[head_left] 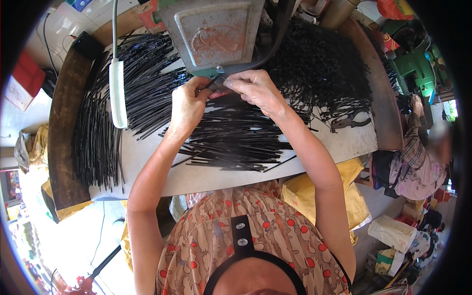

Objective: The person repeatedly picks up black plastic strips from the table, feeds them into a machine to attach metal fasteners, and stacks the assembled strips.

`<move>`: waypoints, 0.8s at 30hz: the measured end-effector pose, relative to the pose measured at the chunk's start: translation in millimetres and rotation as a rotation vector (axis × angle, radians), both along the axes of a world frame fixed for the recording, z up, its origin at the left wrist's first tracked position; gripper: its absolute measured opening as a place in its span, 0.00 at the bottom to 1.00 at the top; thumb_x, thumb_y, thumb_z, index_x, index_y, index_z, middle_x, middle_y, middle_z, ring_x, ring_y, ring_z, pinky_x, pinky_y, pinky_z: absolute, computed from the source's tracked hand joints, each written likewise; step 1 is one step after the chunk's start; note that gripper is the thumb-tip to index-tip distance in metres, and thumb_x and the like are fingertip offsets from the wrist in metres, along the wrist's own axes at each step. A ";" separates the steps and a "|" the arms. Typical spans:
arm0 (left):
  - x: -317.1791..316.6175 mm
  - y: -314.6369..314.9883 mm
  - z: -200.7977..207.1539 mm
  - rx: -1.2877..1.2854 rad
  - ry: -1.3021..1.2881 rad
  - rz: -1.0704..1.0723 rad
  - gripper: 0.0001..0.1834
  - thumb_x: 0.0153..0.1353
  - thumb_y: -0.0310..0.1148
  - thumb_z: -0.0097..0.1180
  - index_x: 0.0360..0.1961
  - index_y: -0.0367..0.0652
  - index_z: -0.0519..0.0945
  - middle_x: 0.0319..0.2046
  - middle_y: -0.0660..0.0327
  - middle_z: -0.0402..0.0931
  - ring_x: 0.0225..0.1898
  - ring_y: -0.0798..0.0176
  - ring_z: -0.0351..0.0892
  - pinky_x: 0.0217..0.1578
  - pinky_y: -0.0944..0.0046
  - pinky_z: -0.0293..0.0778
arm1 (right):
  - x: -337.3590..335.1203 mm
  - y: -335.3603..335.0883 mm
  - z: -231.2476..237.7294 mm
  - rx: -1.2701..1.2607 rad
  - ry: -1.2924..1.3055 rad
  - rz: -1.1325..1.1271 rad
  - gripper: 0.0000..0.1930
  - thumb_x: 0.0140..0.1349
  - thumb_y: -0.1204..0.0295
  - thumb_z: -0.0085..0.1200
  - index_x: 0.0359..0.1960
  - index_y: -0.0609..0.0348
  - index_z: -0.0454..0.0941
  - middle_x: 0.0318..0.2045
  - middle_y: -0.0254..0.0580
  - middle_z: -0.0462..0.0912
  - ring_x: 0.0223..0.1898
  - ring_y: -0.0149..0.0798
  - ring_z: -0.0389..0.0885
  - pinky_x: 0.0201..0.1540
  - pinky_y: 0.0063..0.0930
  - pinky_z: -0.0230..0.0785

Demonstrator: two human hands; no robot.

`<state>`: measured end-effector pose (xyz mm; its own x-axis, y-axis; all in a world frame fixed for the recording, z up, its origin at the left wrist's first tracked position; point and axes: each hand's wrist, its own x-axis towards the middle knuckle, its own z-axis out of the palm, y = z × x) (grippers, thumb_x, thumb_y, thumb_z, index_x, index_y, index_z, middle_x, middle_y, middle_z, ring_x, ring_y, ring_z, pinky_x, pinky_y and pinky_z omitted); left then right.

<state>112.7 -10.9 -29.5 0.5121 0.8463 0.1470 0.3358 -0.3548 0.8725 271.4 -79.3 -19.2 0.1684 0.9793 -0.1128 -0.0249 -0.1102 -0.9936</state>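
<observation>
Under the front of a green machine head [212, 37], my two hands are close together at its lower edge. My left hand [188, 104] is closed, with a thin black rod [212, 80] between thumb and fingers, its end slanting up toward the machine. Just to the right, the fingers of my right hand [259, 92] are pinched close to the rod's end; what they hold is too small to make out. Below both hands lies a loose pile of thin black rods [236, 140] on the pale tabletop [164, 178].
More black rods [147, 81] lie on the left, and a tangled heap [319, 64] of black pieces on the right. Dark-handled pliers [351, 121] rest near the raised wooden rim [386, 103]. A white lamp [117, 93] hangs at left. Another person [418, 162] works at a green machine at right.
</observation>
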 end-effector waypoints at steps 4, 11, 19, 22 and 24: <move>-0.6 1.3 -0.3 0.007 -0.002 0.001 0.10 0.50 0.19 0.50 0.36 0.32 0.75 0.24 0.61 0.77 0.25 0.75 0.72 0.27 0.75 0.67 | 3.3 -1.1 -5.1 -0.008 0.013 0.005 0.12 0.53 0.71 0.54 0.34 0.70 0.77 0.16 0.28 0.68 0.15 0.18 0.58 0.14 0.12 0.46; -0.2 1.2 2.4 0.002 0.021 0.012 0.10 0.48 0.21 0.53 0.34 0.32 0.76 0.26 0.52 0.78 0.26 0.64 0.77 0.30 0.68 0.71 | 1.5 1.4 -1.3 -0.019 0.035 0.001 0.13 0.53 0.70 0.54 0.34 0.70 0.76 0.16 0.29 0.69 0.15 0.18 0.58 0.14 0.12 0.46; 1.3 5.1 -1.3 0.048 0.044 -0.021 0.09 0.48 0.22 0.52 0.34 0.32 0.76 0.27 0.50 0.77 0.26 0.59 0.78 0.29 0.66 0.71 | 2.2 4.0 -6.5 -0.039 0.036 -0.008 0.12 0.53 0.71 0.54 0.34 0.71 0.76 0.17 0.29 0.70 0.15 0.18 0.58 0.14 0.12 0.46; 1.4 3.9 -3.2 0.457 0.108 -0.031 0.08 0.49 0.24 0.52 0.33 0.33 0.75 0.27 0.47 0.76 0.28 0.51 0.77 0.29 0.62 0.71 | 1.5 4.7 -4.9 -0.057 0.039 -0.017 0.12 0.53 0.71 0.54 0.34 0.71 0.76 0.18 0.30 0.70 0.15 0.18 0.59 0.13 0.12 0.46; 1.3 -3.2 0.6 0.648 0.224 -0.008 0.11 0.52 0.25 0.52 0.36 0.32 0.75 0.20 0.53 0.74 0.20 0.69 0.72 0.23 0.69 0.68 | -1.5 3.7 -3.1 -0.067 0.058 -0.022 0.12 0.54 0.71 0.53 0.34 0.70 0.76 0.18 0.31 0.70 0.15 0.18 0.59 0.13 0.13 0.46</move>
<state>114.0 -14.1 -28.9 0.5953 0.6191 0.5122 0.4782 -0.7852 0.3934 269.9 -75.6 -22.2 0.1815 0.9653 -0.1878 -0.0855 -0.1747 -0.9809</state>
